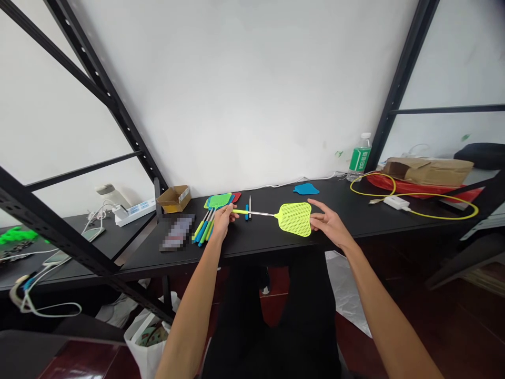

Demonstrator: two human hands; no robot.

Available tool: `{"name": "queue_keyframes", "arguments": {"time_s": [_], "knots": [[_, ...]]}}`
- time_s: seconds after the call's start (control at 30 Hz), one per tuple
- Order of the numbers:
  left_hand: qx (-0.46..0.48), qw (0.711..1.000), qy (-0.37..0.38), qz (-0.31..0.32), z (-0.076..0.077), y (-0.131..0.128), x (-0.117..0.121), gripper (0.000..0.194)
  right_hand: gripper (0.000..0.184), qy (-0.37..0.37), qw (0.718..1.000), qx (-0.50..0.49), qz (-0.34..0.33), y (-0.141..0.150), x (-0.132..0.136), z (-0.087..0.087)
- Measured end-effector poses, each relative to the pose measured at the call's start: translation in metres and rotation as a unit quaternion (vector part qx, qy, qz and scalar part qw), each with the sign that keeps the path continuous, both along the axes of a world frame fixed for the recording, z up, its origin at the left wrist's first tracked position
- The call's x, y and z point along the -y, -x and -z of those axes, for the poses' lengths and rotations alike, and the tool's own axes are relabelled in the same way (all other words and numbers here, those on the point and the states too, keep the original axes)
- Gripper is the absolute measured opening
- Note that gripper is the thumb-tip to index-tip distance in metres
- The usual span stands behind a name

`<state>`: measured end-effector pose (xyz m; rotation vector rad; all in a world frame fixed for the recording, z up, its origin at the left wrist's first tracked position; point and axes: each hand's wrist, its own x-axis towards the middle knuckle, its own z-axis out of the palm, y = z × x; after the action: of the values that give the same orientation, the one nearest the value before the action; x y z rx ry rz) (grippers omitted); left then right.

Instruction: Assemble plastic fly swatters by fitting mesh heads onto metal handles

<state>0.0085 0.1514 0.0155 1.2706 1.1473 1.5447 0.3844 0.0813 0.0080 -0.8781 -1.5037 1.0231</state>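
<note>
A yellow-green fly swatter is held level above the black shelf, its perforated head to the right and its metal rod to the left. My left hand is closed round its handle. At the far edge of the head, my right hand pinches it between thumb and fingers, with the index finger stretched out. Just left of my left hand lies a pile of fly swatters with green, blue and red heads. A blue swatter head rests farther back. Beyond the held rod lie a short blue stick and a silver pen.
An open cardboard box and a pixelated flat item are at the left. A water bottle, yellow cable and brown package are at the right. Black metal posts frame the black shelf.
</note>
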Motion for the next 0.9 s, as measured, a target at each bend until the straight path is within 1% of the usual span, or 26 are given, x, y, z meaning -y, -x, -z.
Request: {"name": "queue_keyframes", "arguments": {"time_s": [0.2,0.37,0.5,0.57,0.67,0.77,0.9], "knots": [[-0.004,1.000,0.002,0.003,-0.0012,-0.0006,0.0017,0.051,0.059,0.003,1.000,0.019,0.007,-0.0001,-0.0021,0.0016],[-0.004,1.000,0.000,0.000,-0.0010,-0.0002,0.0009,0.051,0.060,-0.013,0.999,0.025,0.019,0.0008,-0.0019,0.0012],[-0.006,1.000,0.001,0.001,0.0004,0.0007,-0.0002,0.051,0.045,-0.032,0.998,0.043,0.036,-0.0002,-0.0034,0.0038],[-0.007,1.000,0.001,0.002,0.0011,0.0009,-0.0004,0.050,0.042,-0.028,0.997,0.057,0.036,-0.0008,-0.0039,0.0051],[-0.007,1.000,-0.001,0.004,0.0011,0.0010,0.0001,0.050,0.041,-0.013,0.997,0.060,0.040,-0.0007,-0.0038,0.0058],[-0.010,1.000,-0.002,0.009,0.0006,0.0008,0.0012,0.052,0.040,-0.004,0.997,0.051,0.050,0.0012,-0.0033,0.0044],[-0.016,1.000,-0.006,0.015,0.0004,0.0006,0.0021,0.053,0.031,-0.017,0.997,0.051,0.052,0.0039,-0.0013,-0.0003]]}}
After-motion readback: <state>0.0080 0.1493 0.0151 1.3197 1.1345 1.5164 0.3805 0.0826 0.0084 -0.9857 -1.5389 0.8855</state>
